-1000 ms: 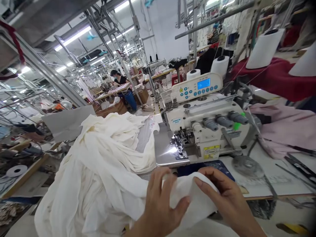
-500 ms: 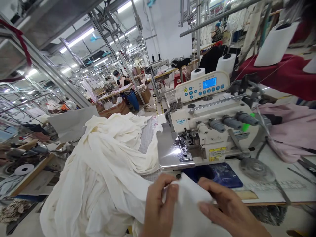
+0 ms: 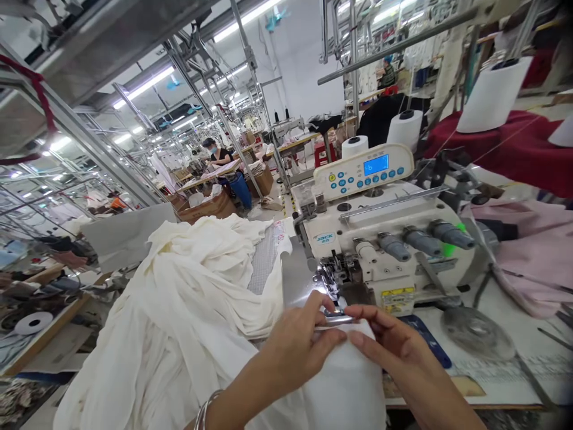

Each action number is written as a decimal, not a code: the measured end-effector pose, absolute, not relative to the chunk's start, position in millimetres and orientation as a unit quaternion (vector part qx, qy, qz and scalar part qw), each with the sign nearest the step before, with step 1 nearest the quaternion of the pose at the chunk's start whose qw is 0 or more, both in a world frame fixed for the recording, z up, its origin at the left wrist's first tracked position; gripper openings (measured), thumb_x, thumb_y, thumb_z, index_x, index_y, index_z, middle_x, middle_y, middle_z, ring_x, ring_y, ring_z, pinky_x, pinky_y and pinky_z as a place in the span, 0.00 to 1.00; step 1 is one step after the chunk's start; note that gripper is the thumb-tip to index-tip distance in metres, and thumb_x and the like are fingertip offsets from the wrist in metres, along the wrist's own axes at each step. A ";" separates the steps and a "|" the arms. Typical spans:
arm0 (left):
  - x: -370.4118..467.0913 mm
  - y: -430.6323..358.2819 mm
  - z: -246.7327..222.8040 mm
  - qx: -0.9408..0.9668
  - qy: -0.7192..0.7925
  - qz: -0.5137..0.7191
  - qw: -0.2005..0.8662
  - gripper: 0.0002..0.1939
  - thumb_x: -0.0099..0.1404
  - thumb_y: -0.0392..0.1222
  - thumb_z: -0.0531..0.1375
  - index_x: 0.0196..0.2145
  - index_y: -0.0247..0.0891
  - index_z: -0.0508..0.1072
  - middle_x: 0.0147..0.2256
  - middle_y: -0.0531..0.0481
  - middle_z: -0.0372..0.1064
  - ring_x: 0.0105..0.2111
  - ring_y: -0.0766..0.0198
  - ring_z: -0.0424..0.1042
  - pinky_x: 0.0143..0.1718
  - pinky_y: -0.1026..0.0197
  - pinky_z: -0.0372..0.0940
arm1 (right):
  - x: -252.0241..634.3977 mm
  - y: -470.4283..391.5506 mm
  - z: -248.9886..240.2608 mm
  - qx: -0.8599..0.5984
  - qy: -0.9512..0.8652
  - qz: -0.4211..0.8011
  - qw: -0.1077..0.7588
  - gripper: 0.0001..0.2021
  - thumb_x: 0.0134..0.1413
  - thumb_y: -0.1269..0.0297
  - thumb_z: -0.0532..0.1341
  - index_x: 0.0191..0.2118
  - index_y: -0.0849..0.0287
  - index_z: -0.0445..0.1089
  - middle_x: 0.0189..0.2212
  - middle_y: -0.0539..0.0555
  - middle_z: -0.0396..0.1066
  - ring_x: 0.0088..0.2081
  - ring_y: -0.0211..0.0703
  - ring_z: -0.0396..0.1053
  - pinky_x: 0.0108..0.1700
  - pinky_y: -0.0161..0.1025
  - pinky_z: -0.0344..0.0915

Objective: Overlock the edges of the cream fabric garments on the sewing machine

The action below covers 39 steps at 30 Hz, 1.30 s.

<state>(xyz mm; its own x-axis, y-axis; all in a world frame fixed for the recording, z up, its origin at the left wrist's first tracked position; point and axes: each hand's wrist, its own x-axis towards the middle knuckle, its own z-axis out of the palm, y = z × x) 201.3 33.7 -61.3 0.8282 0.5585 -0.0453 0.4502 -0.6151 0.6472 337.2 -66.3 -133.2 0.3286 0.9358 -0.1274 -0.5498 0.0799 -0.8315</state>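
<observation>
At 5 o'clock, nearest the wearer, hangs the white cloth (image 3: 347,388), its upper edge held between 2 hands. The left hand (image 3: 295,343), at 6 o'clock, pinches that edge between thumb and fingers; the right hand (image 3: 400,346), between 4 and 5 o'clock, pinches it just beside, thumb below and fingers above, so the gap between the 2 sets of fingertips is narrow. The edge lies near the front of the metal plate (image 3: 296,275); whether it touches, I cannot tell.

I would judge this as lining up the edge: the cloth does not show under the presser foot (image 3: 330,285), and no seam can be made out on the visible part, so sewing there seems undone.

At 8 o'clock spreads a large cream pile (image 3: 179,316) of cloth, loosely heaped; whether any of it is stitched cannot be told. At 3 o'clock stands the sewing machine (image 3: 380,227), its display lit, with white thread cones (image 3: 495,98) beyond at 2 o'clock. Far off at 10 o'clock, 1 co-worker (image 3: 219,155) sits at another table.
</observation>
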 end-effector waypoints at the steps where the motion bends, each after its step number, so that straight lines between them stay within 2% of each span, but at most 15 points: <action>1: 202.5 37.0 -61.4 0.898 0.291 0.081 0.321 0.11 0.66 0.44 0.57 0.44 0.41 0.62 0.21 0.62 0.58 0.22 0.68 0.57 0.28 0.65 0.50 | 340.4 -65.3 -135.2 -0.433 -0.231 0.536 0.687 0.14 0.48 0.54 0.71 0.41 0.51 0.76 0.36 0.51 0.78 0.37 0.40 0.72 0.38 0.31 0.69; 3: 204.5 45.2 -62.2 0.904 0.314 0.088 0.276 0.12 0.65 0.48 0.59 0.42 0.41 0.64 0.21 0.61 0.60 0.22 0.67 0.60 0.28 0.65 0.51 | 346.8 -63.6 -138.9 -0.480 -0.244 0.515 0.666 0.16 0.49 0.51 0.69 0.42 0.52 0.76 0.35 0.52 0.78 0.36 0.42 0.72 0.36 0.34 0.70; 7: 203.8 65.8 -68.8 0.919 0.338 0.108 0.172 0.14 0.63 0.50 0.60 0.41 0.41 0.66 0.24 0.58 0.65 0.24 0.64 0.66 0.29 0.64 0.55 | 354.6 -59.2 -143.2 -0.638 -0.328 0.361 0.596 0.18 0.50 0.47 0.65 0.36 0.57 0.77 0.30 0.54 0.76 0.32 0.47 0.71 0.34 0.40 0.67; 11: 199.3 77.1 -73.0 0.935 0.309 0.134 0.110 0.14 0.63 0.49 0.60 0.43 0.40 0.66 0.24 0.58 0.68 0.23 0.65 0.69 0.27 0.64 0.60 | 348.5 -51.1 -144.6 -0.697 -0.327 0.276 0.576 0.17 0.52 0.46 0.62 0.35 0.56 0.71 0.24 0.50 0.70 0.25 0.42 0.66 0.28 0.38 0.64; 14: 198.5 61.8 -77.0 0.937 0.271 0.215 -0.043 0.10 0.65 0.40 0.58 0.44 0.36 0.67 0.30 0.49 0.72 0.29 0.59 0.73 0.29 0.60 0.66 | 337.7 -42.3 -143.6 -0.698 -0.305 0.255 0.596 0.16 0.54 0.48 0.62 0.39 0.55 0.68 0.19 0.45 0.61 0.22 0.38 0.60 0.25 0.35 0.60; 17: 202.4 28.7 -91.9 0.897 0.236 0.324 -0.185 0.11 0.65 0.29 0.53 0.44 0.30 0.70 0.40 0.37 0.72 0.43 0.51 0.73 0.40 0.53 0.70 | 327.7 -33.5 -140.2 -0.700 -0.274 0.224 0.620 0.15 0.54 0.50 0.62 0.41 0.55 0.66 0.18 0.42 0.57 0.21 0.37 0.58 0.25 0.34 0.58; 20: 206.8 3.6 -114.5 0.893 0.221 0.357 -0.164 0.15 0.66 0.27 0.49 0.45 0.26 0.71 0.48 0.33 0.70 0.54 0.46 0.67 0.50 0.50 0.67 | 321.5 -28.4 -136.9 -0.691 -0.239 0.206 0.650 0.16 0.54 0.52 0.63 0.43 0.55 0.65 0.18 0.42 0.57 0.21 0.36 0.58 0.25 0.32 0.59; 23: 205.4 0.9 -129.5 0.904 0.224 0.337 -0.135 0.19 0.65 0.25 0.47 0.49 0.25 0.71 0.51 0.35 0.70 0.59 0.44 0.62 0.57 0.43 0.62 | 318.8 -28.2 -136.5 -0.691 -0.233 0.196 0.655 0.15 0.54 0.54 0.63 0.43 0.55 0.65 0.17 0.42 0.57 0.20 0.36 0.57 0.23 0.31 0.58; 28: 196.5 12.0 -128.7 0.913 0.227 0.317 -0.117 0.20 0.64 0.26 0.49 0.51 0.26 0.71 0.52 0.36 0.70 0.62 0.45 0.58 0.57 0.42 0.64 | 317.9 -27.4 -140.1 -0.706 -0.238 0.162 0.647 0.13 0.55 0.55 0.63 0.42 0.56 0.66 0.17 0.43 0.60 0.20 0.36 0.59 0.23 0.32 0.58; 34: 197.2 8.6 -127.5 0.912 0.229 0.319 -0.123 0.20 0.62 0.26 0.49 0.50 0.25 0.71 0.53 0.33 0.68 0.62 0.40 0.57 0.55 0.38 0.65 | 319.0 -26.8 -142.2 -0.720 -0.252 0.135 0.632 0.11 0.57 0.55 0.62 0.39 0.56 0.66 0.18 0.44 0.63 0.20 0.37 0.61 0.25 0.33 0.60; 37: 200.5 8.2 -126.2 0.911 0.211 0.338 -0.110 0.19 0.63 0.24 0.49 0.49 0.26 0.71 0.51 0.32 0.67 0.60 0.42 0.58 0.55 0.40 0.65 | 318.0 -38.9 -149.0 -0.705 -0.231 0.161 0.650 0.12 0.57 0.53 0.62 0.36 0.56 0.68 0.22 0.48 0.68 0.23 0.38 0.64 0.28 0.32 0.63; 39: 202.8 10.4 -123.0 0.919 0.181 0.339 -0.088 0.18 0.64 0.25 0.50 0.48 0.24 0.72 0.49 0.32 0.68 0.58 0.45 0.62 0.55 0.43 0.66 | 316.3 -50.7 -156.4 -0.676 -0.237 0.220 0.662 0.12 0.56 0.51 0.62 0.34 0.56 0.71 0.27 0.51 0.72 0.27 0.40 0.67 0.31 0.32 0.66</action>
